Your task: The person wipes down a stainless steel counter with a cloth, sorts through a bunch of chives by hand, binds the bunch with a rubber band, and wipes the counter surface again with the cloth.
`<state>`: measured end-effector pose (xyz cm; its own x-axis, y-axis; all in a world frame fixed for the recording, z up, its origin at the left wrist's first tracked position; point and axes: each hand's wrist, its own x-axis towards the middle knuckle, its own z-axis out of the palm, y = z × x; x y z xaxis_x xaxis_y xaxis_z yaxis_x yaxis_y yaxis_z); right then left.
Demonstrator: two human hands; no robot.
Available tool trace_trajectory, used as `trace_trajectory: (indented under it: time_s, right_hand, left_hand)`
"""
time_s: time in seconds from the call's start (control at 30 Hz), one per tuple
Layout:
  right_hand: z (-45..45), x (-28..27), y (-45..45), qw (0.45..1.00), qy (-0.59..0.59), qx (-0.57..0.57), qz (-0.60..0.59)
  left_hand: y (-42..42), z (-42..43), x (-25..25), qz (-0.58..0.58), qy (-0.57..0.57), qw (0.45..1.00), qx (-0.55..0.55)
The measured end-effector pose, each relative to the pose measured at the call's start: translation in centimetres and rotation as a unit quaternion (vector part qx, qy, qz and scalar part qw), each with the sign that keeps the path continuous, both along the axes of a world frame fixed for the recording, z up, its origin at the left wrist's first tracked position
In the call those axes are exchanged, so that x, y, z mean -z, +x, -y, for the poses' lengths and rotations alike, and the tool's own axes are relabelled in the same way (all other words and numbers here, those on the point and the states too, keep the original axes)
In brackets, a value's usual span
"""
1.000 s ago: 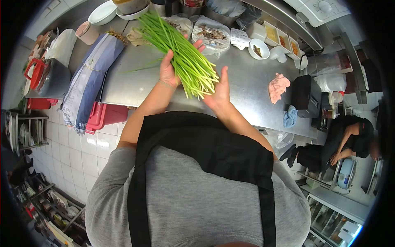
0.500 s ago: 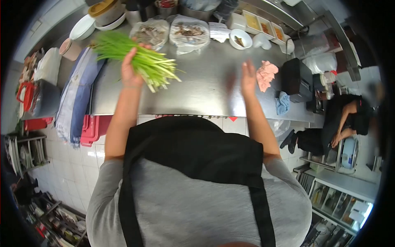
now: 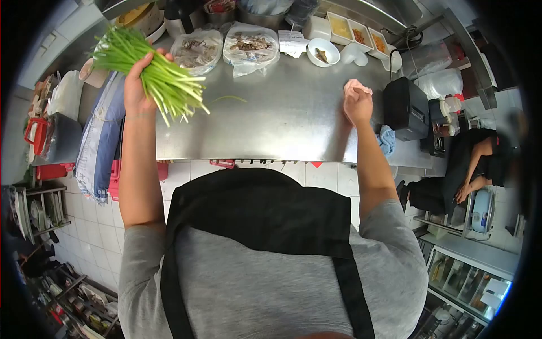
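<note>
Stainless steel spans the table (image 3: 254, 135). Left hand (image 3: 139, 90) grips green stalks (image 3: 152, 73); right hand (image 3: 358, 104) closes over a pink cloth (image 3: 354, 86).

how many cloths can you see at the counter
2: a pink cloth in the right hand, and a blue cloth beside the black box. Others may be hidden behind the greens.
</note>
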<state>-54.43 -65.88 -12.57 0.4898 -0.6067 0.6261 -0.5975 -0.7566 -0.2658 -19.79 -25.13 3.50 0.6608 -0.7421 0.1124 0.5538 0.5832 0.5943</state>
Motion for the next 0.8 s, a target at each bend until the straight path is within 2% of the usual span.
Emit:
trace_trajectory:
  time_s: [0.1,0.2,0.23,0.27,0.33,0.37,0.43,0.47,0.53,0.57,0.6,0.7,0.73,0.8]
  right_hand:
    - [4.8,-3.0,-1.1,0.988,0.109,0.085,0.062]
    - [7.9,-7.2,-3.4,0.983,0.125,0.132,0.038]
    - [8.5,-8.1,-4.5,0.98,0.135,0.145,-0.032]
    - [8.4,-7.9,-5.4,0.973,0.084,0.148,-0.159]
    - [6.6,-7.7,-6.7,0.975,0.003,0.128,-0.182]
    - [4.7,-7.2,-7.7,0.991,-0.027,0.107,-0.08]
    - [0.7,-7.2,-9.3,0.996,0.032,0.021,-0.083]
    - [-0.8,-6.0,-10.7,0.987,0.043,0.058,-0.141]
    - [-4.3,-3.6,-12.9,0.981,-0.027,0.168,-0.094]
    - [-4.8,-1.2,-14.8,0.965,0.056,0.233,-0.108]
    - [-5.5,-0.2,-15.8,0.967,0.042,0.231,-0.097]
    - [-6.5,-1.4,-14.9,0.978,0.198,0.062,-0.026]
    - [-7.4,-2.8,-12.7,0.968,0.233,0.019,0.086]
    - [-7.3,-6.9,-8.9,0.931,0.319,-0.027,0.174]
  left_hand:
    - [-0.8,-1.1,0.4,-0.007,0.011,1.0,-0.027]
    - [-1.1,-2.0,0.7,-0.007,0.011,0.999,-0.029]
    - [-1.2,-2.2,0.8,-0.006,-0.003,1.0,-0.018]
    - [-1.2,-2.3,0.9,-0.004,-0.017,1.0,-0.009]
    - [-1.6,-2.2,1.1,-0.015,-0.021,1.0,-0.004]
    - [-1.8,-2.1,1.1,-0.021,-0.022,1.0,-0.003]
    - [-2.0,-2.0,1.2,-0.013,-0.019,1.0,-0.008]
    - [-2.1,-1.9,1.3,-0.015,-0.021,1.0,-0.009]
    - [-2.3,-1.9,1.4,-0.012,-0.025,1.0,-0.01]
    - [-2.5,-1.8,1.5,-0.008,-0.027,1.0,-0.006]
    - [-2.7,-1.7,1.6,-0.004,-0.029,1.0,-0.003]
    - [-2.9,-1.6,1.9,-0.016,-0.017,1.0,-0.017]
    - [-2.7,-1.6,2.0,-0.012,-0.015,1.0,-0.016]
    - [-2.9,-1.4,2.1,-0.011,-0.024,1.0,-0.017]
